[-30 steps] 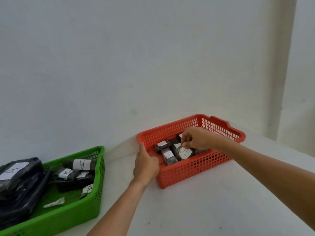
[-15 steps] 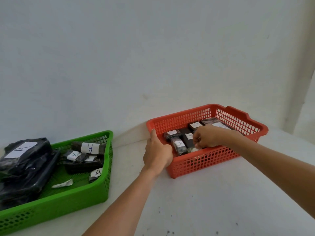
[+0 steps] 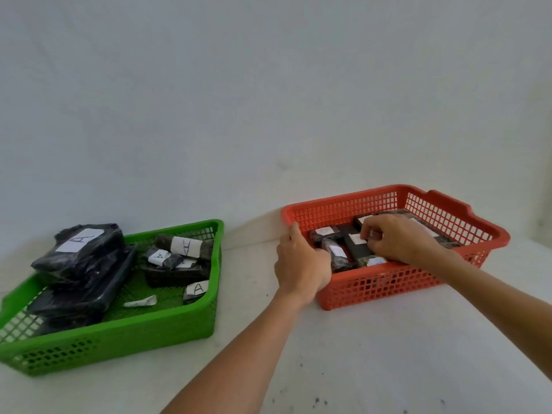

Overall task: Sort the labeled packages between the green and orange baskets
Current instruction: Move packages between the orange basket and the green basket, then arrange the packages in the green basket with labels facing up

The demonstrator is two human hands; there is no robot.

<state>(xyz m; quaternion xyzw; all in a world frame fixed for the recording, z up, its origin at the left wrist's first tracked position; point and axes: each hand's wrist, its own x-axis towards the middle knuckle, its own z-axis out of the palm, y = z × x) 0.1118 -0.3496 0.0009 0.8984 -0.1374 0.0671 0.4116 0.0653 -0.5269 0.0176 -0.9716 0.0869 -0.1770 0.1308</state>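
The orange basket [image 3: 388,282] stands at the right and holds several small dark packages [image 3: 337,255] with white labels. My left hand [image 3: 301,264] grips its near left corner, thumb over the rim. My right hand [image 3: 400,240] reaches inside the basket, and its curled fingers pinch a small dark package at the middle. The green basket [image 3: 119,339] sits at the left. It holds a large black package marked A [image 3: 86,249], a roll with an A label [image 3: 185,246] and other small A packages.
Both baskets stand on a white surface [image 3: 388,354] against a plain white wall. A loose white slip [image 3: 140,301] lies on the green basket's floor. A gap of bare surface separates the two baskets.
My right hand has sunk lower among the packages in the orange basket. The left hand keeps its hold on the corner. The view has swung, showing more of the green basket.
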